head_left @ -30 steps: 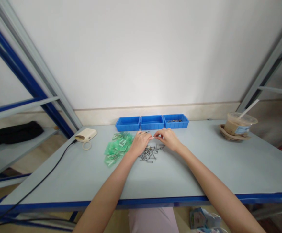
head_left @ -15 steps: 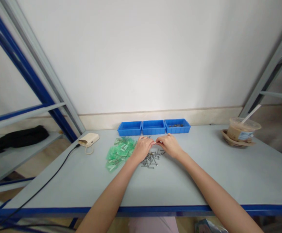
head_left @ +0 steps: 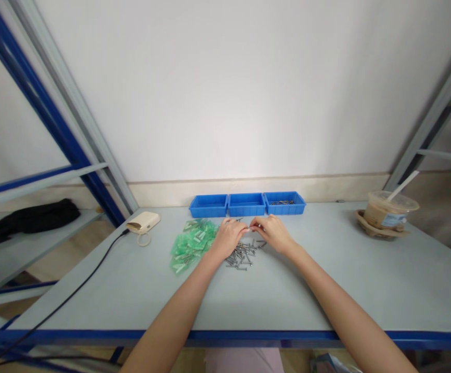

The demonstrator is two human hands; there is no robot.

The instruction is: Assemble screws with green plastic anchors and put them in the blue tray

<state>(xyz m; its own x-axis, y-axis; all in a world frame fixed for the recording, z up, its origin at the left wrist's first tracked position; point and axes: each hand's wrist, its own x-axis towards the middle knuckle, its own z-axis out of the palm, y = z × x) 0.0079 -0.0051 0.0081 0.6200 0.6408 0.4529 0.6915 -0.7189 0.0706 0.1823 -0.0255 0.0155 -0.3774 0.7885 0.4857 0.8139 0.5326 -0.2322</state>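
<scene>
My left hand (head_left: 228,237) and my right hand (head_left: 272,232) meet fingertip to fingertip over a heap of grey screws (head_left: 241,255) on the table (head_left: 326,280). Both hands are pinched on one small whitish piece between them; I cannot make out what it is. A pile of small green bags (head_left: 191,245) lies just left of my left hand. Behind the hands stand three blue trays in a row: the left tray (head_left: 208,205), the middle tray (head_left: 246,204) and the right tray (head_left: 285,202), which holds a few dark screws.
A cream box (head_left: 143,222) with a black cable (head_left: 66,300) sits at the table's left. A lidded drink cup with a straw (head_left: 389,210) stands at the far right. A black cloth (head_left: 31,217) lies on the left shelf. Blue and grey frame posts flank the table.
The hands stay pinched together over the screws. The view has shifted slightly, so everything sits a little lower in the picture than a second ago.
</scene>
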